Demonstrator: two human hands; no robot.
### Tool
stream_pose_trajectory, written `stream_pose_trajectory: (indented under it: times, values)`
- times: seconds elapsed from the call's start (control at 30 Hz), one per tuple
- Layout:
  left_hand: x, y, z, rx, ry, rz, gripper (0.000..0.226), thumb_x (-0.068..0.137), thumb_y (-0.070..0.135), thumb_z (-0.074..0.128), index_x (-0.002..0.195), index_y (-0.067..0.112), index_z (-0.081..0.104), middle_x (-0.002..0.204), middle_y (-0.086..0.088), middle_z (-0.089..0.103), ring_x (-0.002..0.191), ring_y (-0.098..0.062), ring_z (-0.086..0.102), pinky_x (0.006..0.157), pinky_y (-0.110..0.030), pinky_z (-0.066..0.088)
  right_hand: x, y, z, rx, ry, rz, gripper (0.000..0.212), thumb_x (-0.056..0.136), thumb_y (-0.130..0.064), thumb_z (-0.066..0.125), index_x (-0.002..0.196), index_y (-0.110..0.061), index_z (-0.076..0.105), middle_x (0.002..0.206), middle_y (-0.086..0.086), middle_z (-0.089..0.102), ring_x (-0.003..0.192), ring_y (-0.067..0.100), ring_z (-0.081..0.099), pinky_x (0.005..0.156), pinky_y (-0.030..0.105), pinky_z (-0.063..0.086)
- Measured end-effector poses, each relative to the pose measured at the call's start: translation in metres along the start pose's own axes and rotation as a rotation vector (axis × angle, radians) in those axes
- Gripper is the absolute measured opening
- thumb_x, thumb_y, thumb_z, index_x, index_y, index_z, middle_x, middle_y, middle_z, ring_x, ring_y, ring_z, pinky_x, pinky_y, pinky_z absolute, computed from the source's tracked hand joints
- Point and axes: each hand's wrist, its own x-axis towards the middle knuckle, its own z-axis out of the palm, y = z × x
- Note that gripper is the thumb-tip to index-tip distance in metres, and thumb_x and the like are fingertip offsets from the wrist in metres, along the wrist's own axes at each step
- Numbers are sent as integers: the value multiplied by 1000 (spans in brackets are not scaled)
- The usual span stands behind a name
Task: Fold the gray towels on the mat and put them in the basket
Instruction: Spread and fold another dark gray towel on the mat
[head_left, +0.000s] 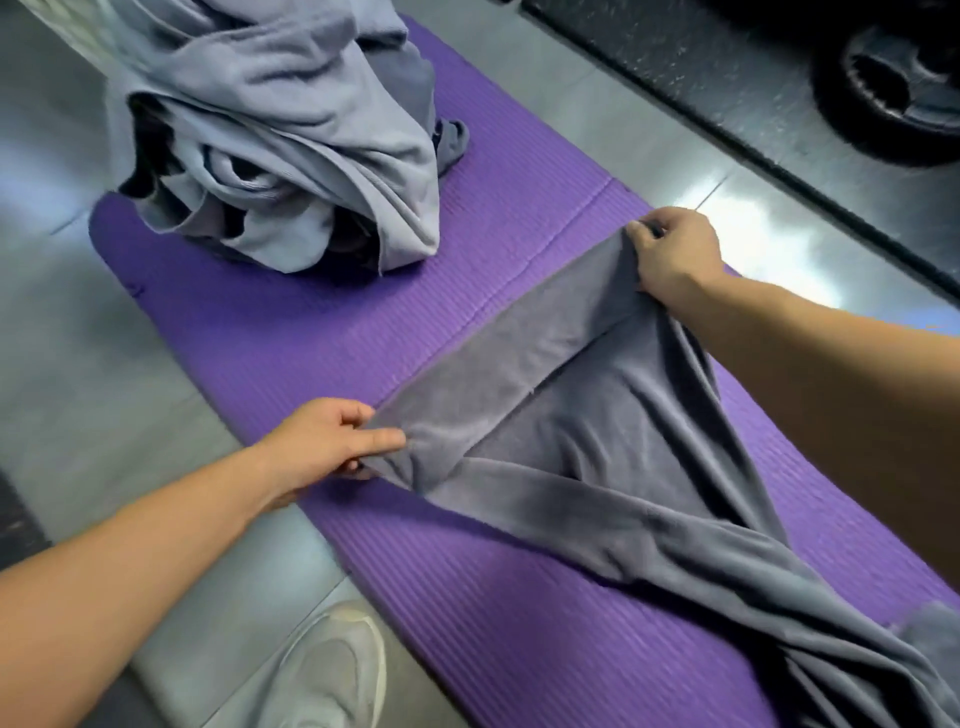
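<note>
The left hand (324, 441) pinches one corner of the dark gray towel (613, 467) between thumb and fingers. The right hand (675, 254) pinches the opposite corner, fingers closed on the fabric. The edge between the two grips is pulled taut into a folded band. Below that edge, the rest of the towel lies loose and creased on the purple mat (322, 338), trailing toward the lower right. Beyond the grips, a heap of light gray towels (291, 145) rests on the mat's far end. A white shoe (337, 665) stands beside the mat, below the left hand.
</note>
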Motion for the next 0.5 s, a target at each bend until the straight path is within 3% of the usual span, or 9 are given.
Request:
stream_pose_trajectory:
  times: [0.1,0.17,0.3,0.43,0.5]
  values:
    - [14,-15,-25,207,165,25,8,83,4,80,80,4,72,67,-10,69,55,-12,59,52,-15,49,-2,-1,17,-73,-115,57,28,91,-47,65,97,-19,68,95,2,69,86,32,71,88,45,57]
    - [24,-21,-30,183,268,-13,13,88,11,78,78,7,70,66,-12,67,59,-18,58,57,-23,51,0,3,22,-136,-139,67,29,90,-48,68,99,-23,60,102,1,66,92,27,66,92,39,53]
    - [31,-25,-21,215,235,-131,38,76,40,87,84,9,67,64,-9,69,59,-19,59,59,-31,50,0,9,16,-284,-118,94,42,87,-52,68,98,-13,59,96,4,62,89,26,57,79,34,44]
    - [28,-22,-6,342,290,-124,36,73,33,90,82,13,62,72,-4,67,60,-19,57,61,-31,47,-5,33,5,-307,-122,137,45,78,-59,68,79,-15,66,77,3,67,83,32,65,89,45,52]
    - [22,-18,-3,276,233,-162,28,81,27,84,73,12,62,68,-4,62,59,-17,53,57,-28,45,-8,40,1,-292,-129,112,39,81,-53,69,71,-16,61,68,-2,61,76,30,62,83,41,51]
